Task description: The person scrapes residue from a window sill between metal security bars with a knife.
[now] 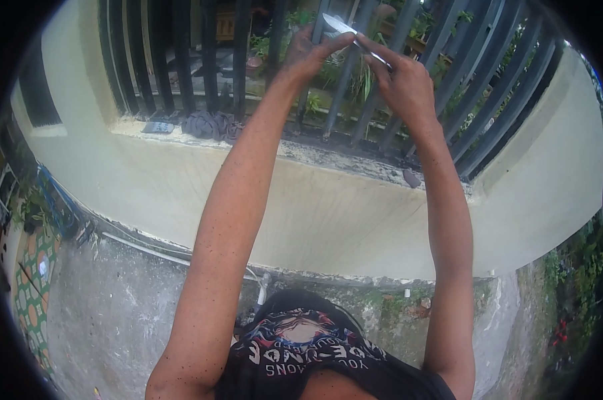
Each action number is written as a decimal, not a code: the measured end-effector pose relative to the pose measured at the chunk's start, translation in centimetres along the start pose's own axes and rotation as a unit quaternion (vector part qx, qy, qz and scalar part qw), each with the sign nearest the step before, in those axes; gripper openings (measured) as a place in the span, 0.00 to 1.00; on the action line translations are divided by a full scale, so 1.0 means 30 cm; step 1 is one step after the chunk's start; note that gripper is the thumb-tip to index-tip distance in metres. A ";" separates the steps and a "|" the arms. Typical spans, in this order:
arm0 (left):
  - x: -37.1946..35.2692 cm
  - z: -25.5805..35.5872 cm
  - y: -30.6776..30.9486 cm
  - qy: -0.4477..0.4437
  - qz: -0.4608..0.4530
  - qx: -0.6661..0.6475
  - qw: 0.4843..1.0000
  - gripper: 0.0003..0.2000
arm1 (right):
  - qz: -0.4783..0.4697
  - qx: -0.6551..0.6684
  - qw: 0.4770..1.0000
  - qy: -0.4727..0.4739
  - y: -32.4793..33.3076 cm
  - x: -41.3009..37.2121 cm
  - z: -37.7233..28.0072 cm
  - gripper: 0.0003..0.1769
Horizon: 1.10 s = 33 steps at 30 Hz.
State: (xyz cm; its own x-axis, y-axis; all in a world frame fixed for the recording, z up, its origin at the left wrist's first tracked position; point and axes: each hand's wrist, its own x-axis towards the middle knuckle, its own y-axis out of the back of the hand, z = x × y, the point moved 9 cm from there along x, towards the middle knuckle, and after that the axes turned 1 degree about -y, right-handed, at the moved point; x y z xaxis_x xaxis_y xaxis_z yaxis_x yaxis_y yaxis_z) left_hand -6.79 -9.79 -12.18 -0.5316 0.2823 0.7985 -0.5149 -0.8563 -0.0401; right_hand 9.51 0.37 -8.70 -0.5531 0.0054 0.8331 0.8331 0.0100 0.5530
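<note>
My right hand [403, 80] is closed around the thin handle of a small silver knife [339, 26], its leaf-shaped blade pointing up and left. The blade lies across the upper part of the dark metal bars [345, 87]. My left hand [307, 57] is wrapped round one upright bar, its fingers partly hidden behind it. The left thumb reaches right, with its tip at the neck of the knife. Both arms are stretched up and forward.
Below the bars runs a rough ledge [328, 155] with a crumpled grey cloth [208, 125], a small flat packet [158, 127] and a dark stone-like piece [411, 178]. Plants [315, 103] stand behind the bars. A white pipe [148, 250] follows the foot of the cream wall [341, 213].
</note>
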 end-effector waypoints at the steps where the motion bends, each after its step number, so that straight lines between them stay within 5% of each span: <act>1: -0.003 0.008 0.001 -0.020 0.025 0.000 0.999 0.25 | 0.026 -0.014 1.000 0.002 0.019 -0.004 -0.013 0.17; 9: 0.003 -0.006 -0.002 -0.004 -0.009 0.024 1.000 0.26 | 0.001 0.001 1.000 -0.001 -0.007 -0.003 0.005 0.17; 11: -0.001 0.001 0.006 0.010 0.020 -0.009 1.000 0.33 | 0.016 -0.017 1.000 -0.008 -0.002 -0.013 0.006 0.17; 20: -0.004 -0.009 0.008 0.028 0.003 0.017 0.999 0.31 | 0.029 -0.010 1.000 0.006 0.001 -0.009 -0.018 0.18; 25: 0.007 -0.035 0.028 0.006 -0.026 0.031 0.999 0.35 | -0.056 0.080 0.995 -0.021 -0.052 -0.021 0.041 0.17; 33: -0.005 -0.032 0.011 0.011 -0.039 0.023 0.999 0.31 | -0.041 0.031 0.999 -0.007 -0.018 -0.025 0.021 0.18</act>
State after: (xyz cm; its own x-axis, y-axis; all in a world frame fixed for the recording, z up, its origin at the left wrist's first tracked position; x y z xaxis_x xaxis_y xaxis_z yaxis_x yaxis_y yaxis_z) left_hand -7.52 -9.71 -12.90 -0.5066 0.3583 0.7842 -0.5246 -0.8499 0.0494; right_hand 9.47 1.00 -9.64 -0.6191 0.0170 0.7851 0.7839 0.0720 0.6167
